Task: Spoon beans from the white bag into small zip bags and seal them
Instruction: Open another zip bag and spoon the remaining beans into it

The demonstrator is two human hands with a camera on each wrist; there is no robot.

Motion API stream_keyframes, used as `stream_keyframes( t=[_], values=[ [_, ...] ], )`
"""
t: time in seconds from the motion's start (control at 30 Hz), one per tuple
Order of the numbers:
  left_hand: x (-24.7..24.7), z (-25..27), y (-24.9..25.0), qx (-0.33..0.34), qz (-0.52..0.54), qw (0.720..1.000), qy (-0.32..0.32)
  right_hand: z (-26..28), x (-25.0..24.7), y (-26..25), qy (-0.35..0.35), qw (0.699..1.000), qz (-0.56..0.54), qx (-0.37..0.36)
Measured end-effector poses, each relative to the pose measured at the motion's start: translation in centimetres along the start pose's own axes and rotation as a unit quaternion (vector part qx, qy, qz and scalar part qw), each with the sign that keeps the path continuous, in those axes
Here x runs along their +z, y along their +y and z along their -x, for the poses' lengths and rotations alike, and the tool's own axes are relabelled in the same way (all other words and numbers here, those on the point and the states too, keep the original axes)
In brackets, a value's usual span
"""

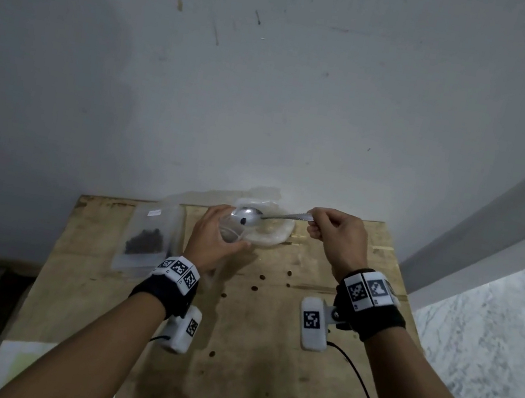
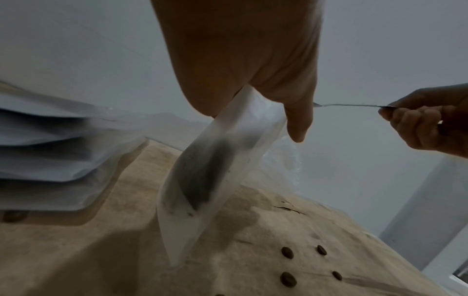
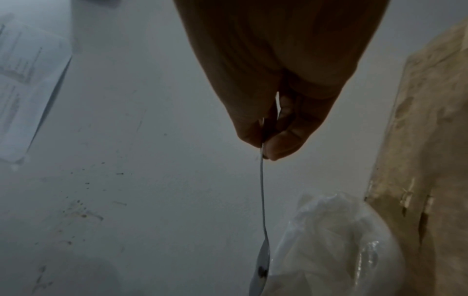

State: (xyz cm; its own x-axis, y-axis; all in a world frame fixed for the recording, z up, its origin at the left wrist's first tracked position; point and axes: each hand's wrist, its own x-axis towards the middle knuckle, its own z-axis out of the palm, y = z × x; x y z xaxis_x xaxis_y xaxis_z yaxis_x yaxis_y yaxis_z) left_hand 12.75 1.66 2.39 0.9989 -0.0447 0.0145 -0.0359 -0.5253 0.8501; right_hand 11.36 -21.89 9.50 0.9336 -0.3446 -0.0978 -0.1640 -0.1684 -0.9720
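My left hand (image 1: 212,239) grips a small clear zip bag (image 1: 232,228) by its top, above the wooden table (image 1: 262,355). In the left wrist view the zip bag (image 2: 215,172) hangs down with dark beans blurred inside it. My right hand (image 1: 335,235) pinches the handle of a metal spoon (image 1: 248,215), whose bowl sits over the zip bag's mouth with one dark bean on it. In the right wrist view the spoon (image 3: 262,260) points away from my fingers (image 3: 278,144). The white bag (image 1: 273,232) lies at the table's far edge, behind the spoon.
A zip bag with beans in it (image 1: 146,242) lies on a stack of zip bags at the table's far left. Several loose beans (image 1: 262,277) are scattered mid-table. A wall rises behind the table. A marbled surface (image 1: 491,341) is at the right.
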Motion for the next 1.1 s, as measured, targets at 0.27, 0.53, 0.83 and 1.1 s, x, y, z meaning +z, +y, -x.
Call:
stream_keyframes(
  t=[0.27,0.53,0.83,1.1],
  values=[
    [0.1,-0.1,0.0,0.000,0.028,1.000,0.003,0.9,0.3,-0.5,-0.050,0.979,0.093,-0.172],
    [-0.3,0.0,-0.8,-0.026,0.032,0.999,0.010,-0.2,-4.2,5.7,0.124,0.987,-0.081,0.070],
    [-0.3,0.7,-1.0,-0.039,0.024,0.999,-0.023,4.9,-8.0,14.4,0.141,0.947,0.138,0.255],
    [-1.1,2.2,-0.3,-0.026,0.010,0.999,-0.022,5.7,-7.0,15.3,0.125,0.915,0.314,0.220]
  ],
)
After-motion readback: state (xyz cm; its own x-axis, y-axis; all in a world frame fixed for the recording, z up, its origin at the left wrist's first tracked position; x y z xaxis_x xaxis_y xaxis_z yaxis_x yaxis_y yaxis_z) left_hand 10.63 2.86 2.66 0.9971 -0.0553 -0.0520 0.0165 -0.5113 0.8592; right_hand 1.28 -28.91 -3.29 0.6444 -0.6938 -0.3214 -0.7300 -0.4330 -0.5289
